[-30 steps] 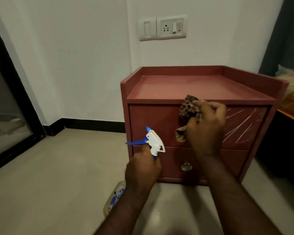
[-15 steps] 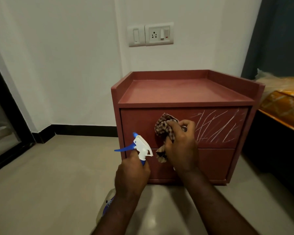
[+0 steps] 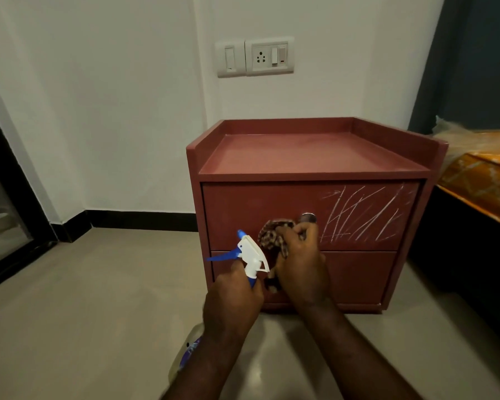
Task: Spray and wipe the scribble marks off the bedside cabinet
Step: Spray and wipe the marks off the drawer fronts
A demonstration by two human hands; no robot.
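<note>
Scribble marks [image 3: 364, 216] sit beside right hand [image 3: 302, 264], fingers [image 3: 309, 230] bunching cloth [image 3: 272, 236]; left hand [image 3: 231, 301], fingers curled, holds half-hidden spray bottle [image 3: 253, 252].

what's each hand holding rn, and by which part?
Left hand grips the spray bottle round its neck. Right hand holds the cloth, bunched in its fingers; part of the cloth hangs loose below.

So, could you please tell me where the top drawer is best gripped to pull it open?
By its round metal knob, pinched from the front: it is the only part standing proud of the flat drawer front, just above the right hand holding the cloth.
</note>
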